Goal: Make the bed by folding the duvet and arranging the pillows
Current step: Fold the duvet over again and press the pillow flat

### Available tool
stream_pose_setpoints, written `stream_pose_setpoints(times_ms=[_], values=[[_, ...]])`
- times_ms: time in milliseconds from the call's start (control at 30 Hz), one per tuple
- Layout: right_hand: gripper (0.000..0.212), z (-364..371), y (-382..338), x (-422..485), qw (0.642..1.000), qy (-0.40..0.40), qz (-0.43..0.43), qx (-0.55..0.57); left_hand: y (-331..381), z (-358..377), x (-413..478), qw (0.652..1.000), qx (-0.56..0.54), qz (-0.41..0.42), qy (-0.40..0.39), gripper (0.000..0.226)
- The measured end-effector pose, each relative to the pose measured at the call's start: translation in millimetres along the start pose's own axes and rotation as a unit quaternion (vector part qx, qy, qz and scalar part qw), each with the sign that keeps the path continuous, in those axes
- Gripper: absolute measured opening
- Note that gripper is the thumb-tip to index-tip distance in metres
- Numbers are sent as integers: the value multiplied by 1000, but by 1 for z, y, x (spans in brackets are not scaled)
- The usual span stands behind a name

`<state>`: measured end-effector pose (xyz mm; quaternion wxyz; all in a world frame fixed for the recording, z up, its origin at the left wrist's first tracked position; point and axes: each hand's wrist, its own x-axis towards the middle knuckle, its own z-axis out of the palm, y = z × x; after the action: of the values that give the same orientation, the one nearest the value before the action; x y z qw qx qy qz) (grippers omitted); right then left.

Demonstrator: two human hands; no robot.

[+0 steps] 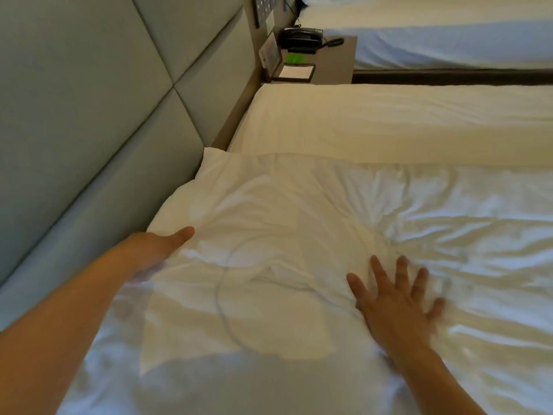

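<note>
Pillow (254, 235) lies between hands: right hand (395, 298) spread flat on it, left hand (167, 244) open against its edge.

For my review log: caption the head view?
Both hands, left hand and right hand, press flat on a white pillow beside the headboard.

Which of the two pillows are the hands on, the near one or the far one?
The near, crumpled pillow: the left hand is at its headboard side, the right hand flat with spread fingers. The far pillow lies smooth and untouched.
</note>
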<state>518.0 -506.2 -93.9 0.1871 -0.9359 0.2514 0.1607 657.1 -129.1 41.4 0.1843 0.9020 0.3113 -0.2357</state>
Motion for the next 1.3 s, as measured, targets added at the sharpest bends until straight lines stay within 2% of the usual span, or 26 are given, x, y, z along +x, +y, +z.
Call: stream_pose_setpoints(times_ms=[33,133,200,300,400,533,700,767,867,933,1000,1067,1133,1233,1300], values=[[89,8,10,-3,1000,-3,14,1,-4,-3,-5,1000,3,-2,-22,87],[87,31,24,5,1000,18,13,9,-23,-3,7,997,-30,-9,-66,109],[85,39,24,10,1000,28,1,9,-26,5,3,995,-67,-1,-75,115],[86,45,28,14,999,30,-6,13,-22,14,-7,987,-132,12,-88,107],[85,46,31,18,1000,14,-8,23,-31,11,-8,986,-140,24,-84,106],[82,44,31,25,999,-12,-10,38,-39,9,-12,979,-170,72,-90,85],[85,40,32,26,999,-18,-13,44,-50,15,-19,978,-154,141,-16,76],[81,41,33,27,998,-24,-18,46,-51,15,-25,977,-179,119,-9,69],[75,39,36,28,998,-35,-20,51,-53,11,-43,957,-265,45,-106,73],[72,34,39,27,997,-44,-38,46,-51,9,-54,930,-340,54,-131,62],[65,29,43,28,996,-49,-44,67,-44,6,-68,902,-417,80,-79,44],[56,23,50,30,987,-48,-22,149,-31,6,-88,886,-450,113,21,63],[57,11,57,28,952,-46,2,302,-16,11,-119,876,-448,141,113,69],[43,-22,69,-1,838,-150,12,525,18,25,-180,846,-468,200,159,56],[49,-48,86,-28,760,-185,17,623,48,37,-227,836,-454,246,185,53]])
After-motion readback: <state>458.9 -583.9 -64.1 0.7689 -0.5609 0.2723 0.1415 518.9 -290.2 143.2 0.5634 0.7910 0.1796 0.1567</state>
